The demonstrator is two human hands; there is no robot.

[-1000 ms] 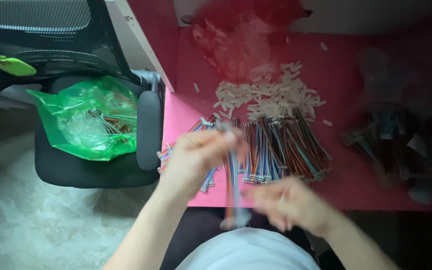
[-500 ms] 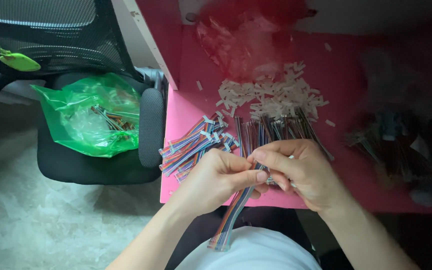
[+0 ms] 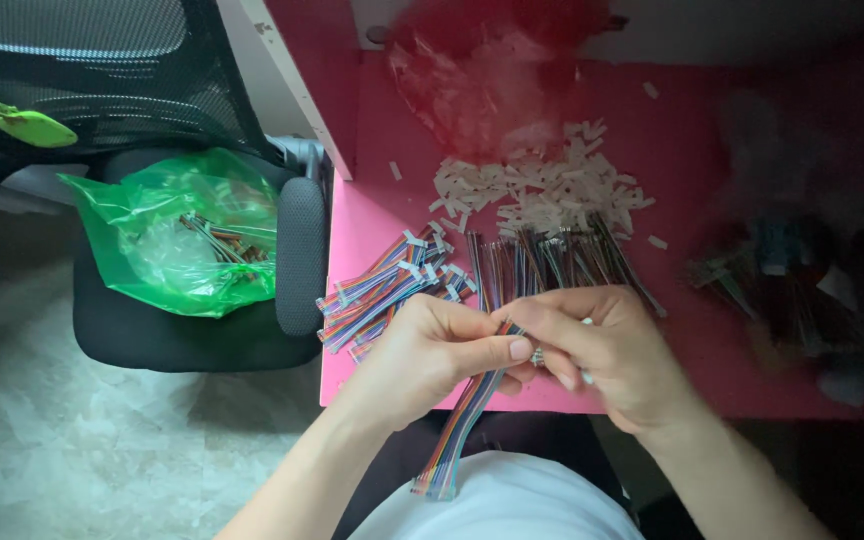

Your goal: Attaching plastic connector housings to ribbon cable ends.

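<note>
We see our own body only in part, from above. Our left hand [image 3: 432, 355] and our right hand [image 3: 607, 350] are bare: we wear no gloves, no rings and no watch. The fingernails are short and plain, without any polish. Both forearms are also uncovered up to the lower edge of the picture, so no sleeve is visible on them. Below the hands we see our white shirt [image 3: 497, 505], which looks smooth and has no pattern or print that we can make out. Beside the shirt there is dark clothing [image 3: 407, 455] over our lap, probably black trousers, but its details are too dark to tell.
</note>
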